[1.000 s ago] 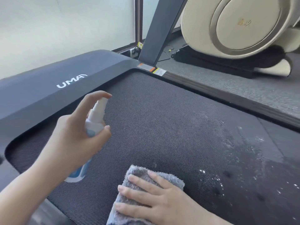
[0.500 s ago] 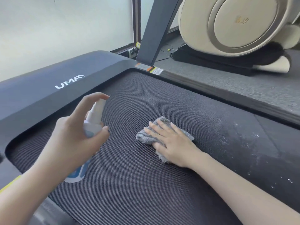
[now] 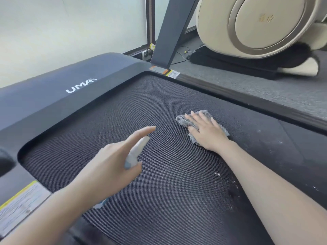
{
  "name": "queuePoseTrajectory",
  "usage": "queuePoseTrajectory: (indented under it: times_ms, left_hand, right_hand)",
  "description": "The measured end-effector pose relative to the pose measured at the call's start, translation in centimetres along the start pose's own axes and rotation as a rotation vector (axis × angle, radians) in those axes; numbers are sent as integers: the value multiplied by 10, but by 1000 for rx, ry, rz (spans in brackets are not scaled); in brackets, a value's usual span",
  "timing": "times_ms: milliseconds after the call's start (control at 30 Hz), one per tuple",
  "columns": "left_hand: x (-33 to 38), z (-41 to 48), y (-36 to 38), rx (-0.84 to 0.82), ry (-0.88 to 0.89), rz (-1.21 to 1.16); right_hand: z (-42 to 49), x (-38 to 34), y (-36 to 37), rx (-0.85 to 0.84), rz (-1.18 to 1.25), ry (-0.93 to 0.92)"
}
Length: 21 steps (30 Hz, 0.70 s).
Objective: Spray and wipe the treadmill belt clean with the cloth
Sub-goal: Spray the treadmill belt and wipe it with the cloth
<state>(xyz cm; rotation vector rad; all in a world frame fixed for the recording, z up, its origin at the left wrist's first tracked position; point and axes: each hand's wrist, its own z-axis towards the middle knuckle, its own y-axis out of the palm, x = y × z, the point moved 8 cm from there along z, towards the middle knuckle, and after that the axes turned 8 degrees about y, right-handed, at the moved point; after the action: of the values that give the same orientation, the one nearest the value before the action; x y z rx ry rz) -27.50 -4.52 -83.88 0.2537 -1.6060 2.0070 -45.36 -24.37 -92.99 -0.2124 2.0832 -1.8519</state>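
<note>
The dark textured treadmill belt (image 3: 141, 112) fills most of the view. My right hand (image 3: 206, 131) presses flat, fingers straight, on a grey fluffy cloth (image 3: 184, 121) at the belt's far right part. My left hand (image 3: 113, 163) grips a small white and blue spray bottle (image 3: 136, 154) above the belt's middle, index finger stretched over the nozzle, which points away from me. White specks and wet marks (image 3: 228, 184) lie on the belt near my right forearm.
The grey motor cover (image 3: 53, 85) with a white logo borders the belt at the far left. A dark upright post (image 3: 169, 32) rises behind it. A side rail (image 3: 247, 101) runs along the right; beyond it stands a beige massage chair (image 3: 256, 25) on grey carpet.
My right hand has pushed the cloth away from me and to the right across the belt. My left hand with the bottle has moved right, over the belt's middle.
</note>
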Motion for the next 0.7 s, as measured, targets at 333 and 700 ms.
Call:
queuePoseTrajectory:
  times_ms: [333, 700]
  left_hand:
    - [1, 1, 4, 83, -11, 106]
    - [-5, 2, -9, 140, -70, 130]
  right_hand:
    - [-17, 22, 1, 8, -5, 74]
    - [-18, 22, 0, 26, 2, 70]
